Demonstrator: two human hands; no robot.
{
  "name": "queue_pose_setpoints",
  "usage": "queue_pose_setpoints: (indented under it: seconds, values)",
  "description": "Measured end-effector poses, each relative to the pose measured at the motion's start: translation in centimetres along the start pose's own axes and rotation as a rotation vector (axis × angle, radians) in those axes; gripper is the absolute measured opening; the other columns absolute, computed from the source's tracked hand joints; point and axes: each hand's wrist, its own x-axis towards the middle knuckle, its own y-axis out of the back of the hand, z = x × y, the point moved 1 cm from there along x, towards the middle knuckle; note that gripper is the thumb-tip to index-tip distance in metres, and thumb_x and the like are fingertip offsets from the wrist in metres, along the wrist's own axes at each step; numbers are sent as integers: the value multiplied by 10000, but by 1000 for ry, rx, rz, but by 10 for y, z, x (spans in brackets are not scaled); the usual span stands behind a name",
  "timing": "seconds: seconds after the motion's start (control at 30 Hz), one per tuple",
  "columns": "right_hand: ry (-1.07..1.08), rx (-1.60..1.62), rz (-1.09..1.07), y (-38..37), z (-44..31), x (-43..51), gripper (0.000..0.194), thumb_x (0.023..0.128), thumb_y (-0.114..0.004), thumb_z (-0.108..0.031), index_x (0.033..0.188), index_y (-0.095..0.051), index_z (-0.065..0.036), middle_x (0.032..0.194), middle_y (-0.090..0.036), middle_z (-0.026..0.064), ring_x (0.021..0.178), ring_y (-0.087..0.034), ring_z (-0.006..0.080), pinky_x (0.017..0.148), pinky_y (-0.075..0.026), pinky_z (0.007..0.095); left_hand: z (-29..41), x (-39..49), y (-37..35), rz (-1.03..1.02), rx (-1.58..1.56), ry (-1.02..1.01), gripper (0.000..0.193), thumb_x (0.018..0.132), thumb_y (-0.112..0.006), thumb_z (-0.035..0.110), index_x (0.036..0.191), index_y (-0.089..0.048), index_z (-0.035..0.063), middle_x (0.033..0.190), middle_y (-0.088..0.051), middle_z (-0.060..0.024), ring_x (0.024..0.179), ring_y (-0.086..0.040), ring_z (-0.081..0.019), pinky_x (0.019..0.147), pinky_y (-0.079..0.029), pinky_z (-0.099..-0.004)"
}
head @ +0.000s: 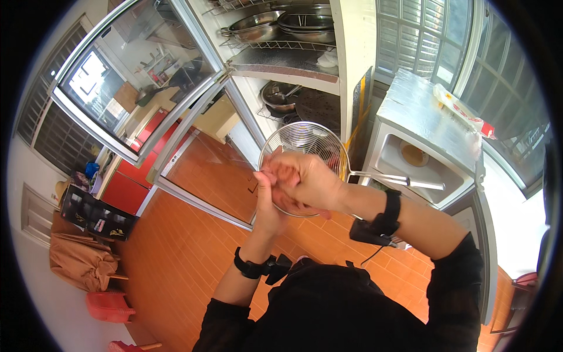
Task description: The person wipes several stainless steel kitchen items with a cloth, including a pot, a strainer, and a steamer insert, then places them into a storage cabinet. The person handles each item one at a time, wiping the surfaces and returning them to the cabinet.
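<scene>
In front of the open cupboard is a round wire strainer (303,132) with a long metal handle (382,177) pointing right. My left hand (269,207) is at the strainer's near left side, thumb up; a fingertip shows below the rim, so the hand seems to support it from underneath. Over the wire bowl, my right hand (308,178) is bent with curled fingers against the left hand. Its fingers are blurred, and I cannot tell whether they grip anything. The hands hide much of the bowl.
Metal pans (259,26) stand on the upper cupboard shelf (286,66), and a pot (279,97) sits below. Glass cupboard doors (140,83) swing out left. At right is a white appliance (440,127), with a packet (462,112) on top. Red stools (110,306) stand lower left.
</scene>
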Motion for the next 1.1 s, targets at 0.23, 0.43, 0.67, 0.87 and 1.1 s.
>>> queue_pose_setpoints:
  seconds: [0.23,0.43,0.67,0.87,1.1]
  values:
    - [535,-746,-487,26,-4,-7,81,703,-642,-150,771,-647,-107,902,-647,24,963,-592,215,695,-521,332,1,-6,12,-28,-49,130,831,885,-247,700,1480,-109,136,1338,-444,-179,1164,-528,-295,889,-512,-389]
    - [989,-957,-178,32,-3,14,190,587,-615,-178,762,-606,-106,899,-589,-4,897,-575,170,670,-534,266,7,-6,-2,7,88,43,827,890,-288,687,1476,-143,122,1360,-422,-162,1162,-529,-283,877,-522,-387]
    - [416,-1118,137,33,1,-10,206,729,-696,-170,881,-608,-62,903,-613,26,781,-624,191,593,-549,289,4,-6,3,-23,149,-109,819,907,-306,656,1460,-175,66,1375,-407,-159,1196,-495,-256,910,-484,-353]
    - [183,-376,117,7,-13,-21,430,616,-770,-144,1016,-627,-74,1003,-621,81,800,-644,263,641,-537,301,-4,1,-3,-64,129,-165,745,945,-271,596,1455,-181,60,1420,-365,-145,1249,-447,-241,996,-418,-374]
    - [659,-1148,392,56,-23,13,209,725,-668,-165,911,-655,-70,921,-600,4,812,-580,164,596,-541,245,12,-3,-32,-29,80,-195,776,924,-246,641,1472,-128,103,1431,-337,-171,1283,-407,-303,985,-417,-441]
